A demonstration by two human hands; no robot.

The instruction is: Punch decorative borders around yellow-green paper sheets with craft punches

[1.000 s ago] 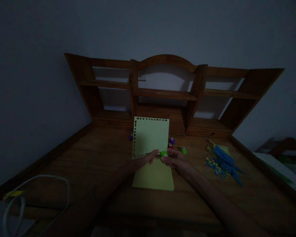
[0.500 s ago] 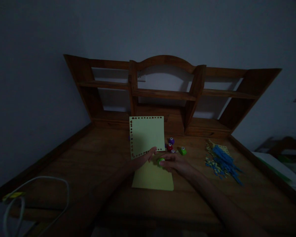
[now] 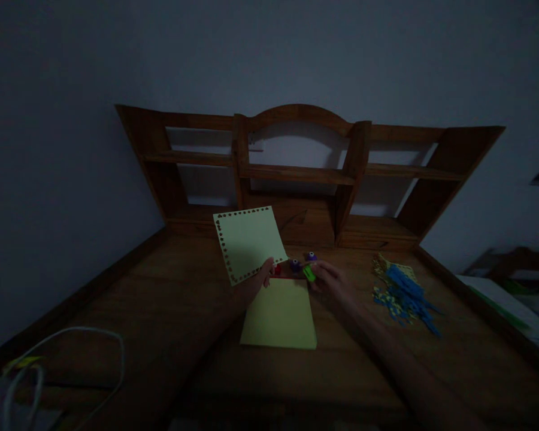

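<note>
My left hand (image 3: 257,282) pinches the lower right corner of a pale green sheet (image 3: 248,242) whose edges carry punched shapes, and holds it lifted and tilted to the left above the wooden desk (image 3: 161,311). A second pale green sheet (image 3: 279,312) lies flat on the desk below it. My right hand (image 3: 331,280) is closed round a small green punch (image 3: 309,273) at the far edge of that flat sheet. A red punch (image 3: 277,269) and two purple punches (image 3: 295,263) (image 3: 311,256) sit just beyond the hands.
A wooden shelf unit (image 3: 296,173) stands at the back of the desk against the wall. A heap of blue and yellow paper scraps (image 3: 402,290) lies at the right. A white cable (image 3: 63,359) loops at the near left corner. The room is dim.
My left hand has swung the punched sheet up and to the left, off the flat sheet. My right hand has carried the green punch away from the sheet's edge, toward the other punches.
</note>
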